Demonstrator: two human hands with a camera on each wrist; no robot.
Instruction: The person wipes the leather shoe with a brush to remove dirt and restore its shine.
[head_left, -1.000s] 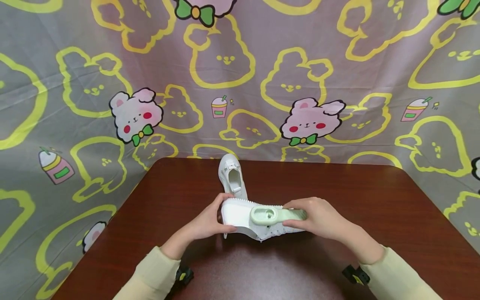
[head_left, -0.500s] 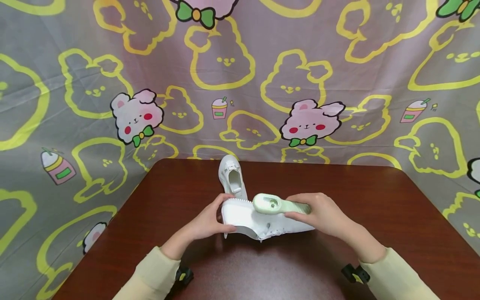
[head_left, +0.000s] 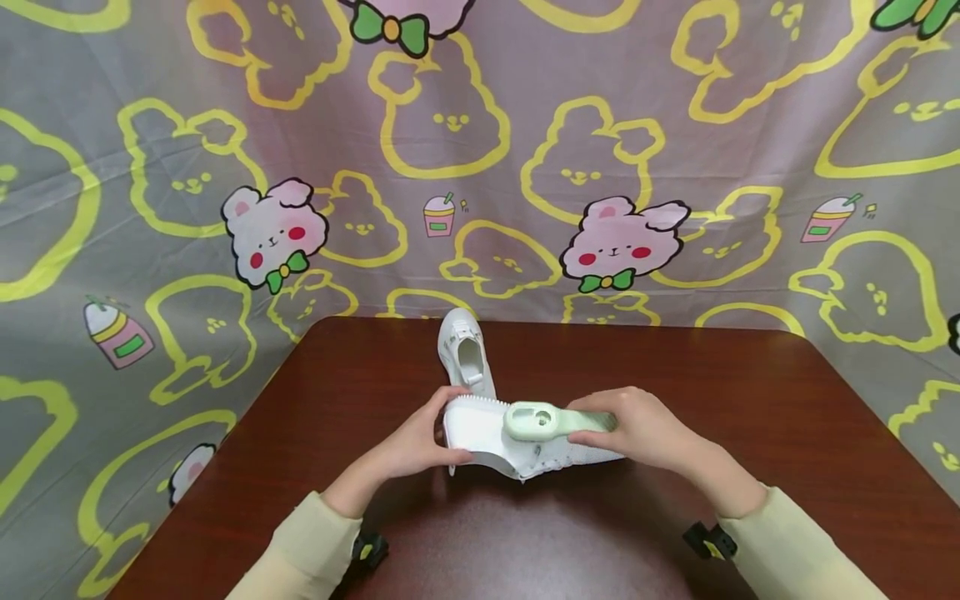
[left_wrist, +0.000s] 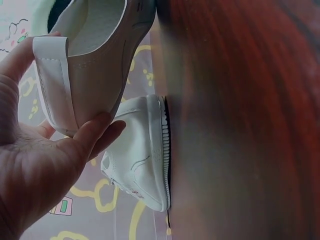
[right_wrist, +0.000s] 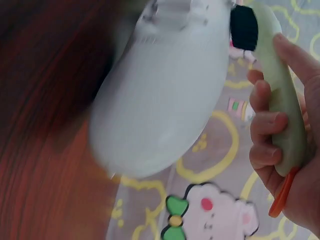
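- Head: at 5 o'clock we see the left hand (head_left: 418,442) gripping a tilted white sneaker (head_left: 474,427) by its heel, the right hand (head_left: 641,427) grasping a light-green brush (head_left: 521,427) against it; a second white sneaker (head_left: 471,358) stands at 11 o'clock on the worktop (head_left: 675,367).
- Left wrist: we see the heel pinched.
- Right wrist: we see fingers wrapped round the brush at 3 o'clock.
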